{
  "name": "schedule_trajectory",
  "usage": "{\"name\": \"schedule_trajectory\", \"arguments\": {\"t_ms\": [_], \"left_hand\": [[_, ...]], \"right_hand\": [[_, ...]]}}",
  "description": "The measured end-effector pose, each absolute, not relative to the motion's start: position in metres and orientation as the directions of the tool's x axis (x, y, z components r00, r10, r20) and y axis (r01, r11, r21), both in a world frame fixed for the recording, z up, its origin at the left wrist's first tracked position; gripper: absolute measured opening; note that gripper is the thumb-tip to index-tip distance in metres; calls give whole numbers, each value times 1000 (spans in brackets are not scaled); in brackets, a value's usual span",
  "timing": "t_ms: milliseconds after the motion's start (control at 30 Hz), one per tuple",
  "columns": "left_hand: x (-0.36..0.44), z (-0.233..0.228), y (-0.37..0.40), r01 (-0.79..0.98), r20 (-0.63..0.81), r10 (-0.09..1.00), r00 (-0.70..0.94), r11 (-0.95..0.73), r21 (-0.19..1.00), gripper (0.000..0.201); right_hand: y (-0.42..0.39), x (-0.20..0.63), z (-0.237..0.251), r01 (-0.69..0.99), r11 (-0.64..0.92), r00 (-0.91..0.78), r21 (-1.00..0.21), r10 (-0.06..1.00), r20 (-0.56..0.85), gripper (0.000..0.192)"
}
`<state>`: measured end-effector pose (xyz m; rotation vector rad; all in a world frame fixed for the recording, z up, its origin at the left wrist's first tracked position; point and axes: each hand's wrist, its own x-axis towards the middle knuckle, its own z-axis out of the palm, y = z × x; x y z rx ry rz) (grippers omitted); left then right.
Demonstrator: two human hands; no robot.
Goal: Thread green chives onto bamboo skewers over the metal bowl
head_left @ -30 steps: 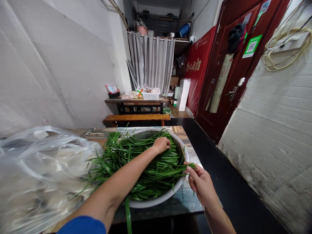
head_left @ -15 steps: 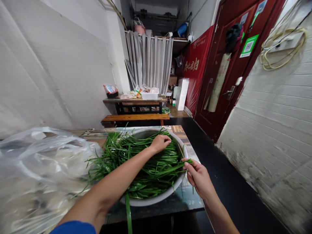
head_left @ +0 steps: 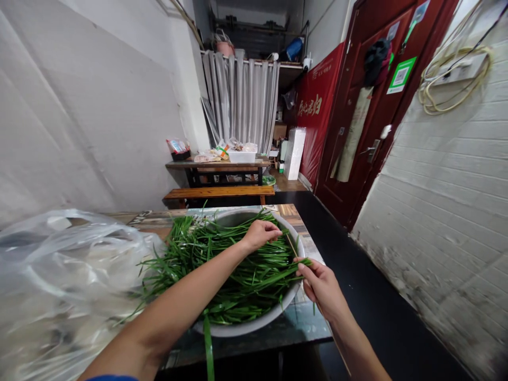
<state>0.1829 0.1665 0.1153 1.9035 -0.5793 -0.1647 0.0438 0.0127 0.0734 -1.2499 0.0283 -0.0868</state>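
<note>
The left hand [head_left: 260, 234] reaches across a wide metal basin [head_left: 254, 327] and its fingers curl down onto the heap of Chinese chives [head_left: 222, 264] near the far rim, closed loosely over a few blades. The right hand [head_left: 323, 286] sits just outside the basin's right rim, thumb and forefinger pinched on the ends of a small bunch of chives that hangs over the edge. A thin pale stick [head_left: 292, 245] slants up beside it; whether the right hand also holds it I cannot tell.

To sort such leaves well, I would say pull gently along their length, one small bunch at a time, so the soft blades slide free instead of snapping.

The chives are long, flat and glossy green, lying mostly crosswise, some spilling over the left rim and one blade dangling off the near edge of the table [head_left: 301, 323]. The basin is dull grey and shallow. At the table's left end lies a crumpled clear plastic bag [head_left: 67, 286], filmy and shining.
</note>
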Motion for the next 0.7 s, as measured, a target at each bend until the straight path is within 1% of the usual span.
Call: {"name": "schedule_trajectory", "arguments": {"t_ms": [100,167,233,333,400,700], "left_hand": [[177,116,163,-284,156,-432,888,-251,925,20],[175,116,162,-289,163,-424,891,-254,923,20],[173,115,162,-326,186,-419,889,-291,899,20],[172,114,162,-430,272,-415,868,-356,830,17],[171,114,161,-466,309,-411,858,-366,805,16],[163,115,155,-345,205,-428,880,-280,896,19]], "right_hand": [[13,44,74,46,316,996,-948,-87,20,28],[13,44,74,47,320,996,-946,-92,18,29],[14,44,74,44,321,995,-946,-101,12,30],[14,45,74,39,318,994,-947,-108,5,33],[14,45,74,40,319,994,-947,-111,5,35],[15,44,75,43,335,993,-941,-120,2,34]]}}
